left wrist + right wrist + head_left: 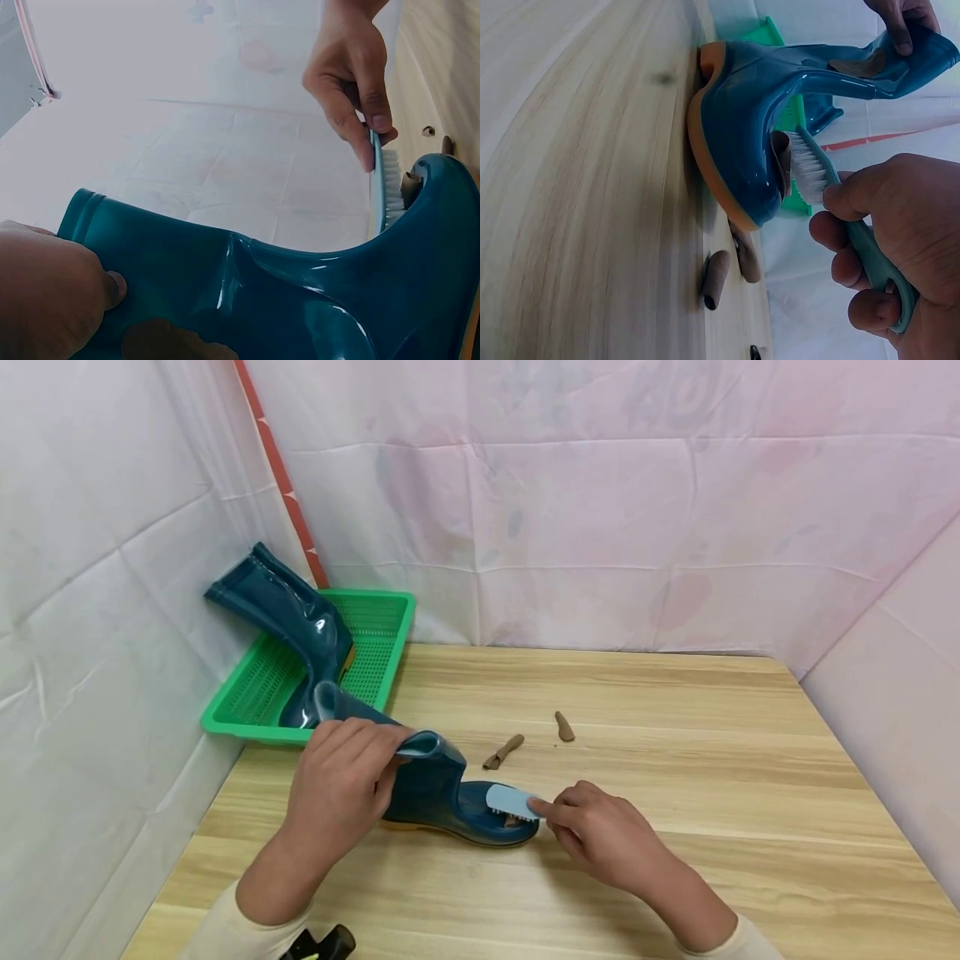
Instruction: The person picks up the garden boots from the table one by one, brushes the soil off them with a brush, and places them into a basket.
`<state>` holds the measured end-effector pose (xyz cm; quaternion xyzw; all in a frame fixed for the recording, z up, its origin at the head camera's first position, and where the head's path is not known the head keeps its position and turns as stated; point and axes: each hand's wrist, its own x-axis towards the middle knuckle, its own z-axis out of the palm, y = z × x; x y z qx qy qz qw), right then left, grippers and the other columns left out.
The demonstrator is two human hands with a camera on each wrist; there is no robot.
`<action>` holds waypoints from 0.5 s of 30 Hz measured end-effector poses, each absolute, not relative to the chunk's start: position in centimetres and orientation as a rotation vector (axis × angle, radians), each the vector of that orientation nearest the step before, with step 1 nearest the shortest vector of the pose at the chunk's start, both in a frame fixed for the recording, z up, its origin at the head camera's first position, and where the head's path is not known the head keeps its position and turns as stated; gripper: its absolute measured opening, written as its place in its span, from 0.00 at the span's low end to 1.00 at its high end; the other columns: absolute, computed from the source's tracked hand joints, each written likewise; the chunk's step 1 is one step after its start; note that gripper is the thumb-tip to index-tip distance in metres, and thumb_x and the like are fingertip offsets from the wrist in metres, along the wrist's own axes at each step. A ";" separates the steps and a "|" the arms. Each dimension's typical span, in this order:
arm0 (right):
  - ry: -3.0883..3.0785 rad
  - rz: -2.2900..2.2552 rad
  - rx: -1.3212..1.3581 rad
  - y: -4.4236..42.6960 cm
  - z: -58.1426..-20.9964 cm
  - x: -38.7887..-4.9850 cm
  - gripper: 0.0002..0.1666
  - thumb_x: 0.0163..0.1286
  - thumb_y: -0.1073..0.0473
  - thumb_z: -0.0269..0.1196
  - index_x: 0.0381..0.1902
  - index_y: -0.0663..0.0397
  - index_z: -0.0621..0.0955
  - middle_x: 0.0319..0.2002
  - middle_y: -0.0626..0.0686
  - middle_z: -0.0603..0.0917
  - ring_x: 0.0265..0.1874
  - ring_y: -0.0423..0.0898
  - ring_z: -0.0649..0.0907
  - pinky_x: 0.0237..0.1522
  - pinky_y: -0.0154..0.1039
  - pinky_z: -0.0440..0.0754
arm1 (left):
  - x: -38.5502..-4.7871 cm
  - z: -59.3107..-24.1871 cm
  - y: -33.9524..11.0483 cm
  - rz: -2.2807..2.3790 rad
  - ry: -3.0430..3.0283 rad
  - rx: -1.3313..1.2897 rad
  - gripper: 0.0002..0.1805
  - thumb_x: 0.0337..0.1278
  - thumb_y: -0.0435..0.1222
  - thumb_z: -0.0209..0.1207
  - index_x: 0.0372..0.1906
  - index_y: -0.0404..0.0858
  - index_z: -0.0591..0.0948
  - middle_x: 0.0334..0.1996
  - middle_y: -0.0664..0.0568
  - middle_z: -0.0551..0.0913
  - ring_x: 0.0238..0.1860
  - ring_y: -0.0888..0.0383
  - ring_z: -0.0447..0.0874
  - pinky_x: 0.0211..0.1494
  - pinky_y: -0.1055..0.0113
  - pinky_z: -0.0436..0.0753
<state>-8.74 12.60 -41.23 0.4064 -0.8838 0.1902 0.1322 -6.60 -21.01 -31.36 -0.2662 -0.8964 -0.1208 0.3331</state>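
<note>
A dark teal rubber boot (427, 785) with a tan sole stands on the wooden table. My left hand (345, 768) grips the top of its shaft, which is folded and leans left. In my right hand (607, 839) is a light blue scrub brush (512, 800), its white bristles against the boot's toe. The right wrist view shows the fingers wrapped round the brush handle (877, 262). A brown clay-like piece (781, 159) sits on the toe beside the bristles. Another brown patch (176, 341) sticks to the shaft, near the left hand.
A second teal boot (288, 618) leans in a green plastic basket (401, 635) at the back left. Two brown pieces lie on the table: a twisted one (504, 752) and a smaller one (564, 727). White cloth walls (570, 543) enclose the table (712, 752).
</note>
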 end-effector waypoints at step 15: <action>-2.604 0.613 1.141 14.6 -41.1 -8.4 0.25 0.63 0.64 0.73 0.58 0.41 0.87 0.37 0.36 0.84 0.34 0.35 0.79 0.23 0.28 0.74 | -6.5 -31.2 -20.9 -0.306 -2.361 -0.682 0.12 0.60 0.32 0.71 0.48 0.37 0.86 0.40 0.50 0.89 0.43 0.51 0.85 0.42 0.55 0.77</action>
